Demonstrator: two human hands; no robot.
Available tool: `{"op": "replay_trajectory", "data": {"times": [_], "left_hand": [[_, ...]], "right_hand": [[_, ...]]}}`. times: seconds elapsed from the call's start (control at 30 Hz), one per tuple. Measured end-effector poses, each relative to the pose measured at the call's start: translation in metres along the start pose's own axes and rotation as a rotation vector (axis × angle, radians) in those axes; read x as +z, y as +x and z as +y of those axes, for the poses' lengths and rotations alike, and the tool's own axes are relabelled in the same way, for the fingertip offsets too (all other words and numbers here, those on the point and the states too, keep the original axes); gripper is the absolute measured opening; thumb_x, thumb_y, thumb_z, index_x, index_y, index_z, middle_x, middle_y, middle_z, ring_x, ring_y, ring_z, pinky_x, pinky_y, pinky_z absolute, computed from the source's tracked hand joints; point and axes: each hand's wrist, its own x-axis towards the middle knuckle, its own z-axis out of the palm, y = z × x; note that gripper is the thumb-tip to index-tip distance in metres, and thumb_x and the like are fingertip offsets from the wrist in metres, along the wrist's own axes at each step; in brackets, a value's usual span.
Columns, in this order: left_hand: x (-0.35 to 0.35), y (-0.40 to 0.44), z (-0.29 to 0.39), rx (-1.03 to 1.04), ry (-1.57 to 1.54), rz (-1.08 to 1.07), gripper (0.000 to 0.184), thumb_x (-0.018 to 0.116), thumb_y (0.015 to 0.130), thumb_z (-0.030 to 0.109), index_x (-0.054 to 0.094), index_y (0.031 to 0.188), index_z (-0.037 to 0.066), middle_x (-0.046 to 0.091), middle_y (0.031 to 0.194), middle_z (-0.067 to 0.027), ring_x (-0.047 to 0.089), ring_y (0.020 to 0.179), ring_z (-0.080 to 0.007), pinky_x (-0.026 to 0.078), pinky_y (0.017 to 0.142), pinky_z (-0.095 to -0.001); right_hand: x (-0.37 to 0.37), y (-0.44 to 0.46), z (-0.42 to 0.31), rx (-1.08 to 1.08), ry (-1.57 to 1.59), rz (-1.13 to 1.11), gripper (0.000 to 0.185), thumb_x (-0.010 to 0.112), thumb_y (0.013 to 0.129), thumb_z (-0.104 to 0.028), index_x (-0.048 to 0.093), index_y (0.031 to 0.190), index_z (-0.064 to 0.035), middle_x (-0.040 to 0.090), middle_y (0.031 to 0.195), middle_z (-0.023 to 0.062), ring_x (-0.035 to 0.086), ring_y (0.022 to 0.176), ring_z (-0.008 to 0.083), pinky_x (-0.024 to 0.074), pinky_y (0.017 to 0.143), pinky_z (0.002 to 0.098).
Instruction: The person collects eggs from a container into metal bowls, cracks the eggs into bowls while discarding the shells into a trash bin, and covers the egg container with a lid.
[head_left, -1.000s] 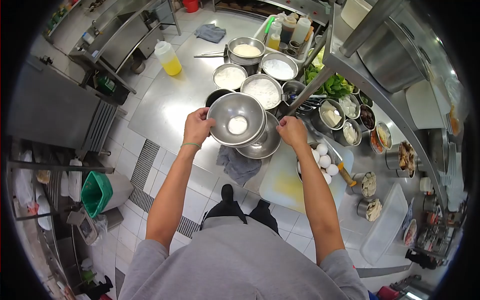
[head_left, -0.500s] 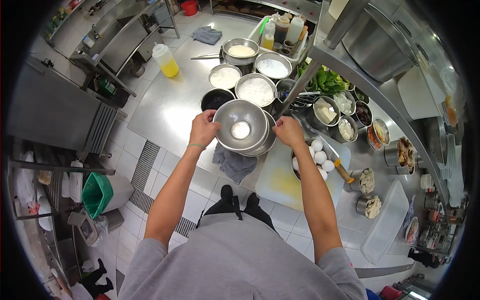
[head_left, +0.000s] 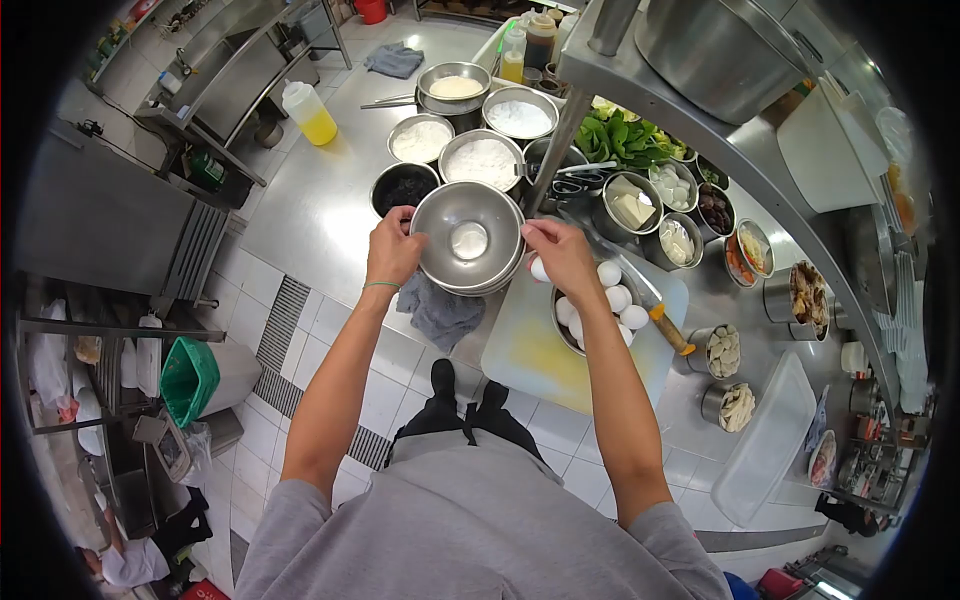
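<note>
While a bottle (head_left: 310, 113) stands near the left edge of the bench (head_left: 290, 200), the left hand (head_left: 393, 248) pinches the left rim of the stacked bowls (head_left: 468, 255) at the near edge, beside a cloth (head_left: 438, 314). The right hand (head_left: 562, 252) holds their right rim with bent fingers. Farther right, eggs (head_left: 618, 298) cluster toward the far edge of the board (head_left: 520, 365), beside a knife (head_left: 670, 330).

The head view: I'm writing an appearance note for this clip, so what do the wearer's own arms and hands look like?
Both arms are bare below short, plain grey sleeves. The left hand is ungloved, with a thin green band around its wrist. The right hand is ungloved too, with no wristband visible.
</note>
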Motion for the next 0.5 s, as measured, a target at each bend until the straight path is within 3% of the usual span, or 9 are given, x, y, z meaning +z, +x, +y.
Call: {"op": "replay_trajectory", "data": {"times": [0.07, 0.1, 0.17, 0.3, 0.4, 0.47, 0.5], "left_hand": [[0.001, -0.007, 0.009, 0.001, 0.07, -0.006, 0.038, 0.061, 0.076, 0.002, 0.058, 0.113, -0.003, 0.071, 0.087, -0.015, 0.069, 0.076, -0.019, 0.054, 0.068, -0.0313], [0.003, -0.008, 0.008, 0.001, 0.07, -0.002, 0.038, 0.061, 0.076, 0.002, 0.058, 0.113, -0.003, 0.071, 0.087, -0.015, 0.069, 0.076, -0.019, 0.054, 0.068, -0.0313], [0.006, -0.011, 0.006, 0.055, 0.163, 0.068, 0.037, 0.06, 0.075, 0.008, 0.062, 0.111, 0.0, 0.071, 0.089, -0.0204, 0.07, 0.08, -0.0277, 0.054, 0.076, -0.0356], [0.006, -0.012, 0.0, 0.031, 0.163, 0.034, 0.036, 0.061, 0.076, 0.009, 0.062, 0.111, -0.001, 0.071, 0.093, -0.021, 0.07, 0.081, -0.0312, 0.054, 0.078, -0.0385], [0.013, -0.01, -0.007, 0.001, 0.094, -0.001, 0.037, 0.062, 0.078, 0.01, 0.062, 0.113, -0.001, 0.07, 0.1, -0.0217, 0.07, 0.084, -0.0321, 0.054, 0.078, -0.0393], [0.016, -0.007, -0.025, 0.095, 0.251, -0.016, 0.038, 0.064, 0.08, 0.012, 0.062, 0.114, -0.002, 0.069, 0.103, -0.0213, 0.069, 0.09, -0.033, 0.055, 0.078, -0.0388], [0.019, -0.005, -0.031, 0.099, 0.322, -0.018, 0.038, 0.065, 0.081, 0.013, 0.062, 0.115, -0.003, 0.069, 0.105, -0.0204, 0.069, 0.091, -0.0312, 0.056, 0.075, -0.0371]], "right_hand": [[0.001, 0.005, 0.012, -0.178, -0.154, 0.137, 0.026, 0.068, 0.086, -0.023, 0.07, 0.097, 0.0013, 0.069, 0.079, 0.0085, 0.064, 0.063, 0.0142, 0.0498, 0.054, 0.0277], [0.0, 0.004, 0.012, -0.18, -0.154, 0.134, 0.026, 0.068, 0.086, -0.023, 0.07, 0.097, 0.0013, 0.069, 0.079, 0.0085, 0.064, 0.063, 0.0142, 0.0498, 0.054, 0.0277], [-0.001, 0.001, 0.008, -0.073, -0.126, 0.114, 0.031, 0.072, 0.082, -0.021, 0.068, 0.103, 0.0011, 0.07, 0.082, 0.0111, 0.066, 0.064, 0.0155, 0.0513, 0.058, 0.0287], [0.001, 0.01, 0.016, -0.034, -0.096, 0.094, 0.033, 0.072, 0.082, -0.021, 0.067, 0.104, 0.0028, 0.07, 0.082, 0.0125, 0.066, 0.064, 0.016, 0.052, 0.061, 0.0298], [0.006, 0.012, 0.025, -0.12, -0.269, 0.17, 0.032, 0.072, 0.082, -0.021, 0.066, 0.102, 0.0037, 0.07, 0.082, 0.0127, 0.066, 0.065, 0.0165, 0.052, 0.06, 0.0307], [0.017, 0.004, 0.016, -0.346, -0.285, 0.46, 0.028, 0.07, 0.086, -0.024, 0.065, 0.096, 0.002, 0.068, 0.081, 0.0102, 0.066, 0.067, 0.0185, 0.0531, 0.06, 0.0331], [0.02, -0.004, 0.007, -0.344, -0.294, 0.471, 0.028, 0.07, 0.086, -0.024, 0.065, 0.096, 0.002, 0.068, 0.081, 0.0102, 0.066, 0.067, 0.0185, 0.0531, 0.06, 0.0331]]}}
